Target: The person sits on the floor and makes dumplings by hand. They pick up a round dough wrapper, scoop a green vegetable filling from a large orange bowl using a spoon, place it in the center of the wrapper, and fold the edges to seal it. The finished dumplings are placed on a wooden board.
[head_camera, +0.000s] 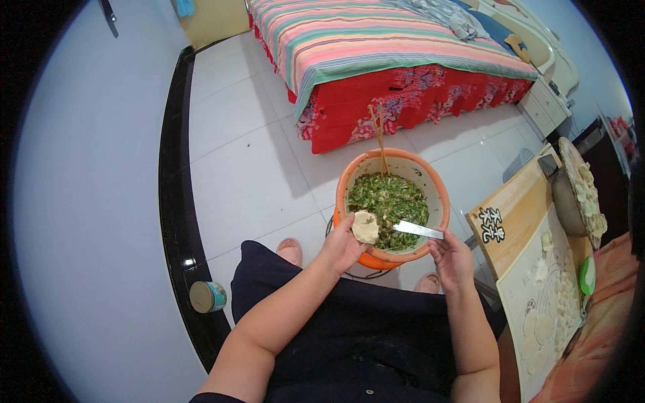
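My left hand [342,247] holds a round dough wrapper [365,229] over the near left rim of an orange bowl [442,189]. A small dab of filling shows on the wrapper. Between the fingers of my right hand [452,257] is a flat metal spatula [415,229], its blade reaching left over the bowl with a bit of green at its tip. Chopped green filling [388,201] lies in the bowl. A pair of wooden chopsticks [379,133] stands upright in the filling, leaning against the far rim.
At right, a wooden table [509,211] bears a floured white mat [519,287] with dough pieces [562,312] and wrappers. Behind it is a round tray [587,194] of dumplings. A jar [207,297] stands by the left wall; a bed [403,55] is ahead.
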{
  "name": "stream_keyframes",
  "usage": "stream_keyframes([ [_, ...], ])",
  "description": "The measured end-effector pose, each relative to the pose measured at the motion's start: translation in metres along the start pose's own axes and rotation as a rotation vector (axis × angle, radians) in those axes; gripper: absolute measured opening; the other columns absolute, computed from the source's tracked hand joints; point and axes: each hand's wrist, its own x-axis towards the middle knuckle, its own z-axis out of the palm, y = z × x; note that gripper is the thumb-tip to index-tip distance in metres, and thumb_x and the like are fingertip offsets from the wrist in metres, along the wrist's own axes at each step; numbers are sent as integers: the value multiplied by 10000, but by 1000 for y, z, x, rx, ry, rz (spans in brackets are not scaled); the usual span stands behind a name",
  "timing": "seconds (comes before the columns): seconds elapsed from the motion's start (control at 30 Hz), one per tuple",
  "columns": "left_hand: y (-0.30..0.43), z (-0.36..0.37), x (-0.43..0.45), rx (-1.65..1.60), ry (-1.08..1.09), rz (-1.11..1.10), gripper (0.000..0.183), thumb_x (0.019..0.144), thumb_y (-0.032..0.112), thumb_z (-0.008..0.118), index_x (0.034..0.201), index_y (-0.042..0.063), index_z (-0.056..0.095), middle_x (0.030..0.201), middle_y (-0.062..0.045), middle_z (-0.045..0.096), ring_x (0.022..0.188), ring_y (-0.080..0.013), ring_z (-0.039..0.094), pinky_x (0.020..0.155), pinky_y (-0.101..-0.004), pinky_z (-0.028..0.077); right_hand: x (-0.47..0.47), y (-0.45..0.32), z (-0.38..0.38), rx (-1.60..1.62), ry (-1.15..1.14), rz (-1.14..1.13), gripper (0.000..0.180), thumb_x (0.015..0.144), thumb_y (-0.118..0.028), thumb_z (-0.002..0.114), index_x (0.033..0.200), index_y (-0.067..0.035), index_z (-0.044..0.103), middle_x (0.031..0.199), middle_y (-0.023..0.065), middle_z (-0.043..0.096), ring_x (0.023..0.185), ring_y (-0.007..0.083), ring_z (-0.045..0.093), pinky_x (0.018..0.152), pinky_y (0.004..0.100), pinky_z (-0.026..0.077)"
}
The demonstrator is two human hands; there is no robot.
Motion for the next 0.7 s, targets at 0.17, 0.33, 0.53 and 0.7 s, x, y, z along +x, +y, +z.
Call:
stream_keyframes([
  [0.17,2,8,-5,-55,-85,5,425,1022,308,282,1307,12,387,1279,-131,505,1158,-276,526,967,-409,474,-14,24,24,-310,9,-316,265,962,-183,505,1046,44,613,957,113,647,877,186,633,761,281,529],
  [0.33,5,12,-5,-112,-144,28,442,1022,323,269,1317,14,385,1283,-139,508,1159,-275,527,967,-397,475,-29,41,32,-1151,-244,-1131,276,782,-76,674,1056,-51,648,1014,113,640,896,254,640,760,311,526],
  [0.53,10,11,-2,-111,-162,43,438,1024,326,260,1305,18,393,1254,-139,527,1130,-278,547,969,-394,474,-43,39,37,-1409,-441,-1463,388,685,-57,729,1064,-47,648,1009,122,639,871,261,655,710,317,551],
  [0.7,9,6,-1,-162,-175,-5,425,1026,321,257,1287,17,397,1238,-141,532,1121,-273,553,966,-382,482,-51,25,35,-1300,-383,-1431,385,684,-20,728,1062,-30,652,993,142,646,850,277,654,714,320,546],
])
